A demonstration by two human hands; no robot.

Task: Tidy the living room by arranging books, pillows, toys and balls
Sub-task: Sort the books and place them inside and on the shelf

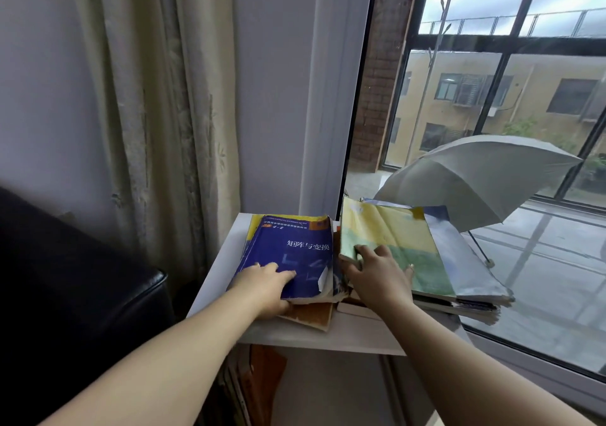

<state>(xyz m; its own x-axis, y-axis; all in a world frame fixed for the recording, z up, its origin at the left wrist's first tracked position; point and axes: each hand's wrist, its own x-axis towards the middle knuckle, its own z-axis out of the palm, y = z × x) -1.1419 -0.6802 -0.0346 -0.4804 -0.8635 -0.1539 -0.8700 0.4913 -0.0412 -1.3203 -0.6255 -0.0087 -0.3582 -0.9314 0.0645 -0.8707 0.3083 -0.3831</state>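
Observation:
Two stacks of worn books lie on a white shelf top (216,281) by the window. The left stack is topped by a blue book (292,248) with white characters, over yellow and brown covers. My left hand (269,286) grips the blue book's near edge, fingers on the cover and thumb under it. The right stack carries a yellow-green book (396,238) on a blue-grey one (465,261). My right hand (377,274) lies spread on the yellow-green cover, fingertips curled at its left edge.
A black leather sofa arm (82,281) stands at the left, with a beige curtain (157,97) behind it. More books (259,383) stand below the shelf top. Outside the window pane an open grey umbrella (482,176) rests on the balcony.

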